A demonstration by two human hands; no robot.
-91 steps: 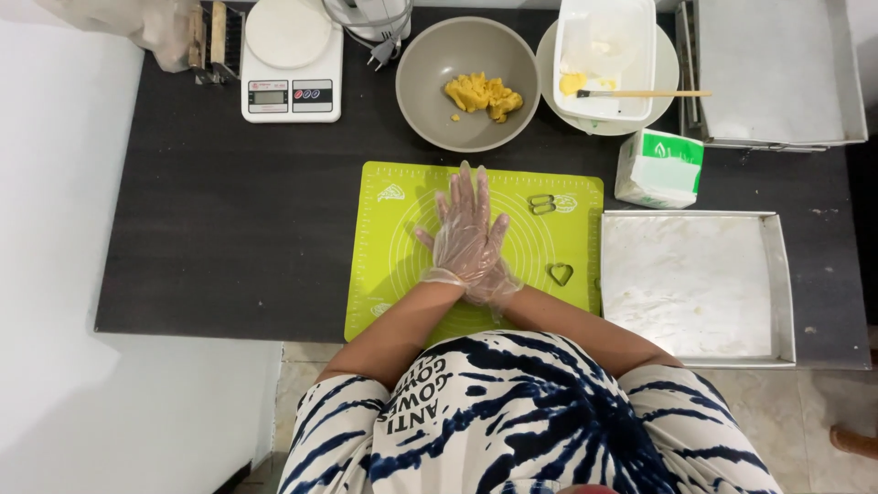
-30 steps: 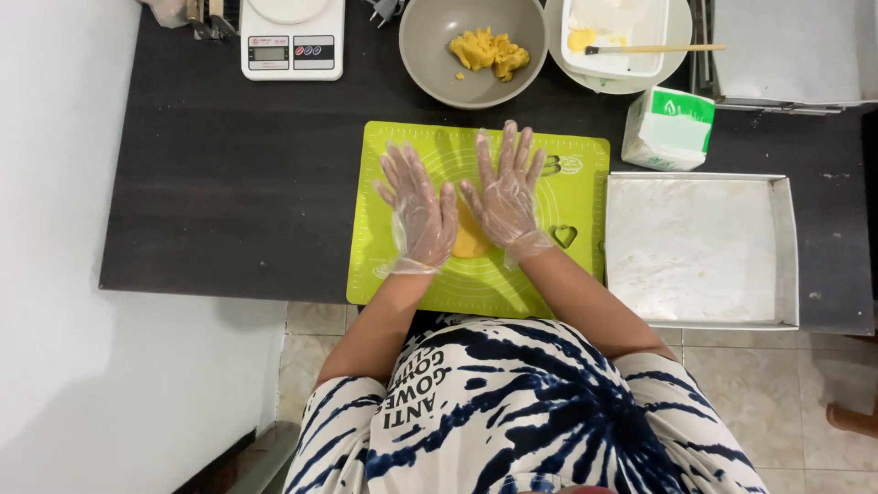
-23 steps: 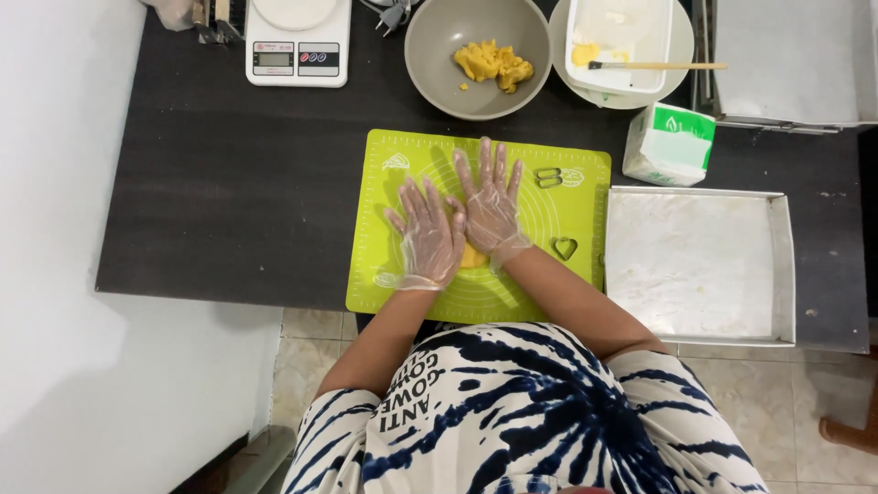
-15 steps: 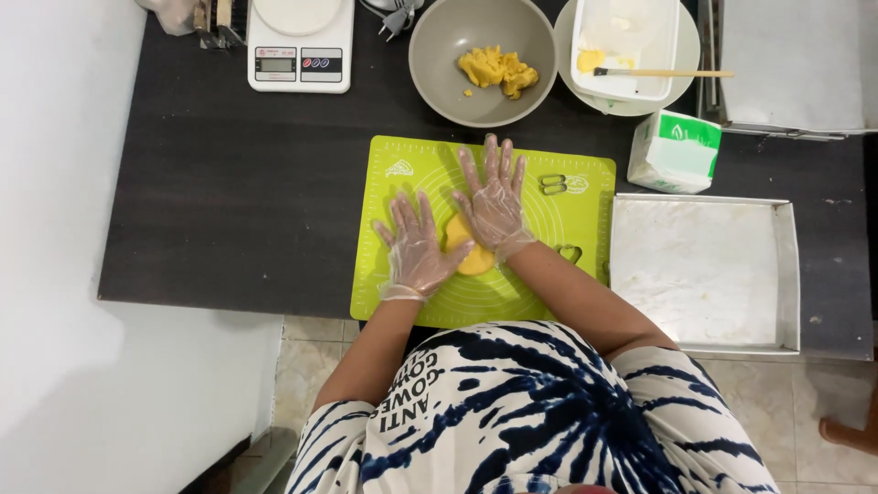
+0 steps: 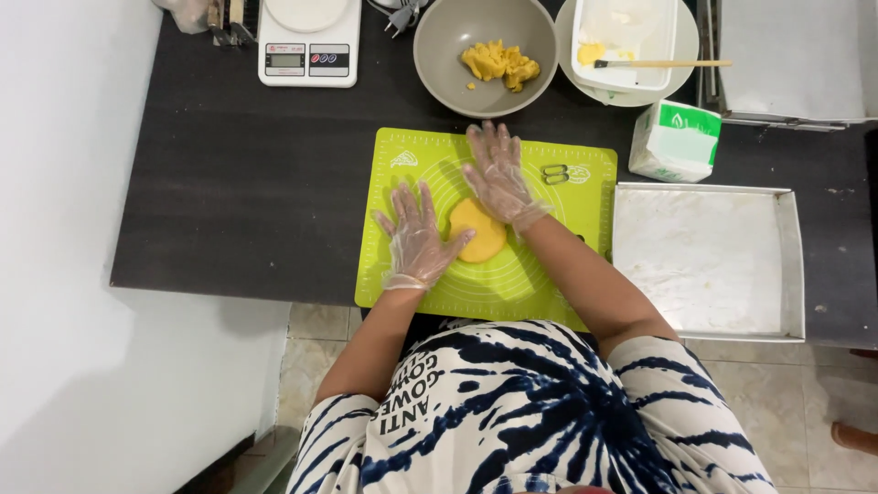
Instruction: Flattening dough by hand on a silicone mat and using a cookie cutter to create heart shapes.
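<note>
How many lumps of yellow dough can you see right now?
2: a flattened yellow dough disc on the green mat between both gloved hands, and a yellow dough clump in the grey bowl. None looks hidden.

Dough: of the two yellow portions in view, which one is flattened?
The dough disc on the green silicone mat, between the gloved left hand and right hand; the dough in the grey bowl is lumpy.

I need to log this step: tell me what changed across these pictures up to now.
The hands, stacked at first, came apart: the left hand moved left and the right hand up, uncovering a flattened yellow dough disc, which both touch at its edges. The green mat, bowl, scale and tray kept their places.
</note>
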